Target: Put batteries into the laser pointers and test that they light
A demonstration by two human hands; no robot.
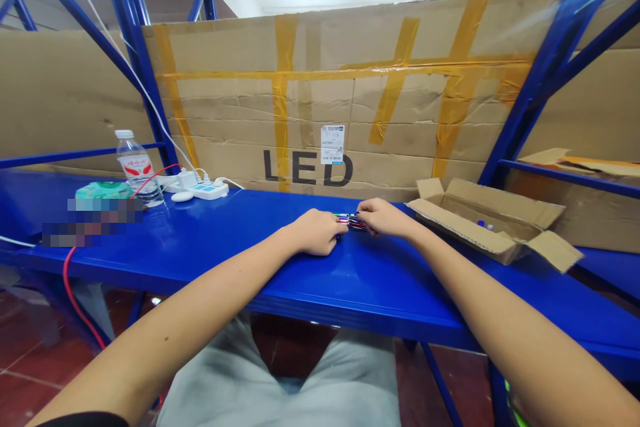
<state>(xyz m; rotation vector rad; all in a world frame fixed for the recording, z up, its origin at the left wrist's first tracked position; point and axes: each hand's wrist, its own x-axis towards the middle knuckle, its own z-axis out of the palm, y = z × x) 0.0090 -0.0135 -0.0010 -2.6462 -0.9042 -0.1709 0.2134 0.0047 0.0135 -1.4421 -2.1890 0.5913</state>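
Observation:
A small bundle of slim, shiny pens (351,221) in green, purple, red and dark colours lies level between my hands, just over the blue tabletop (210,240). My left hand (317,232) is closed around the bundle's left end, back of the hand up. At the right end my right hand (381,217) pinches the pens with bent fingers. Both ends of the bundle are hidden by my fingers. Right of my right hand stands an open cardboard box (463,230), with a few small blue and clear pieces (485,225) inside.
At the left are a water bottle (137,167), a teal packet (103,191) and a white power strip (210,188) with cables. A big cardboard carton (225,127) marked LED rises behind the table. Blue metal posts (530,90) flank it.

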